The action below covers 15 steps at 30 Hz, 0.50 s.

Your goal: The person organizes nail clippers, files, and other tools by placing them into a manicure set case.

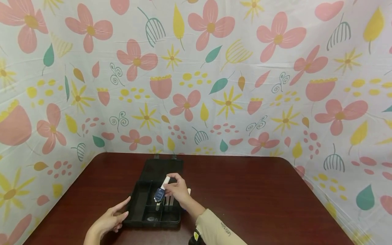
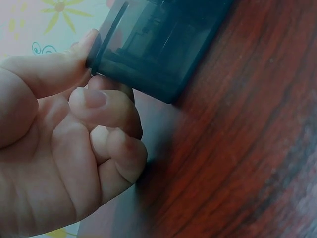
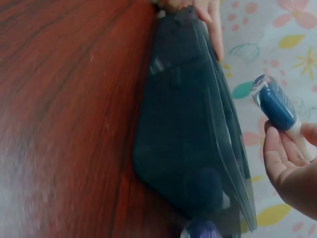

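My right hand (image 1: 179, 190) pinches a nail polish bottle (image 1: 159, 194) by its white cap, with the dark blue glass end tilted downward. The bottle is above the compartments of a black plastic box (image 1: 139, 200), its lid (image 1: 162, 169) laid open at the back. In the right wrist view the nail polish bottle (image 3: 277, 106) shows apart from the box. My left hand (image 1: 108, 219) holds the box at its front left corner. In the left wrist view the fingers (image 2: 94, 99) lie curled near the clear dark wall (image 2: 148, 64).
Slim metallic pieces (image 1: 169, 200) lie in a right-hand compartment, and a small clear item (image 1: 151, 218) in a front one. Another bottle (image 3: 200, 230) stands by the box's right side. A black object (image 1: 195, 239) is at the front edge of the brown table (image 1: 245, 197). Patterned cloth surrounds it.
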Each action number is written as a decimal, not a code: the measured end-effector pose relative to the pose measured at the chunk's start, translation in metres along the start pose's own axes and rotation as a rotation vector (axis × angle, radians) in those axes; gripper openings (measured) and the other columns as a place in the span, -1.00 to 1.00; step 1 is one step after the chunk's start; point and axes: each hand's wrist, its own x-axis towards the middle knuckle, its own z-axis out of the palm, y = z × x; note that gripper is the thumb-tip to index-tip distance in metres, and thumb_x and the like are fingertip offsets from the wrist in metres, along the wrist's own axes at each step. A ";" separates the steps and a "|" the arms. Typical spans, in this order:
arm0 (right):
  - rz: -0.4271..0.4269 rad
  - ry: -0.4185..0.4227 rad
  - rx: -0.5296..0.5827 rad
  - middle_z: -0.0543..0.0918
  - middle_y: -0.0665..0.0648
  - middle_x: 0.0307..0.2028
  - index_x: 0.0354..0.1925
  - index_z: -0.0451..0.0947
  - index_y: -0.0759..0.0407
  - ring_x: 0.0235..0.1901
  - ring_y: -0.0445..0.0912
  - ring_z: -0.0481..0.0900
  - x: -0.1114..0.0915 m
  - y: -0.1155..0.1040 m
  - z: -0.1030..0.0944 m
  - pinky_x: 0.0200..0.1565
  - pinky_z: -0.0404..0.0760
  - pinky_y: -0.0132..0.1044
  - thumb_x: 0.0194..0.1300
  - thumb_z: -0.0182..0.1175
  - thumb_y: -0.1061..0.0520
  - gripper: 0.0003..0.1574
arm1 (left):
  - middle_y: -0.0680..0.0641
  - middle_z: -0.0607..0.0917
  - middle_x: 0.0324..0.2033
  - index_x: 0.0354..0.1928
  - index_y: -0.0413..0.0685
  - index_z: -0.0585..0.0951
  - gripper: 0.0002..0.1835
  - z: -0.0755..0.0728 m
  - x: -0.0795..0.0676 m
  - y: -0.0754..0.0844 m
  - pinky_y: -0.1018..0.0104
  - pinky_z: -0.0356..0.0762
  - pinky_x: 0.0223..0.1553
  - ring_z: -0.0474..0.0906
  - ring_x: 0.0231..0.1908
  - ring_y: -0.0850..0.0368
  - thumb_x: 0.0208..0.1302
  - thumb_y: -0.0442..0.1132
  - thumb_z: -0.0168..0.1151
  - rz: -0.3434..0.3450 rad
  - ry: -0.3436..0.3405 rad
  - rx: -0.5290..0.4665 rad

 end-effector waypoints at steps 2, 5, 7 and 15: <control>0.001 -0.005 0.003 0.57 0.46 -0.47 -0.03 0.31 0.40 -0.59 -0.06 0.56 0.001 0.001 0.006 -0.38 0.52 0.09 0.10 0.10 0.46 -0.58 | 0.08 0.25 -0.76 0.35 -0.19 -0.11 -0.26 0.000 0.000 0.000 0.33 0.25 -0.60 0.18 -0.73 0.23 0.29 -0.21 0.05 -0.001 0.002 0.003; -0.006 -0.012 -0.005 0.55 0.51 -0.46 -0.05 0.32 0.42 -0.59 -0.04 0.55 -0.003 -0.005 0.016 -0.36 0.49 0.14 0.10 0.08 0.48 -0.61 | 0.08 0.25 -0.76 0.35 -0.20 -0.12 -0.26 0.000 -0.001 -0.001 0.33 0.25 -0.60 0.19 -0.73 0.23 0.29 -0.22 0.05 0.000 0.003 0.007; -0.012 -0.014 -0.004 0.53 0.54 -0.45 -0.07 0.32 0.43 -0.59 -0.03 0.55 -0.007 -0.011 0.024 -0.36 0.49 0.13 0.11 0.07 0.49 -0.63 | 0.07 0.25 -0.75 0.35 -0.20 -0.12 -0.27 0.000 -0.001 -0.001 0.33 0.25 -0.60 0.19 -0.73 0.22 0.29 -0.23 0.04 0.000 0.003 0.008; -0.039 -0.032 0.047 0.55 0.45 -0.47 -0.09 0.35 0.45 -0.60 -0.06 0.54 -0.004 -0.004 0.038 -0.37 0.48 0.16 0.07 0.09 0.52 -0.63 | 0.07 0.25 -0.76 0.35 -0.20 -0.10 -0.28 0.000 0.000 -0.001 0.33 0.27 -0.61 0.19 -0.73 0.22 0.29 -0.25 0.03 0.011 0.009 0.015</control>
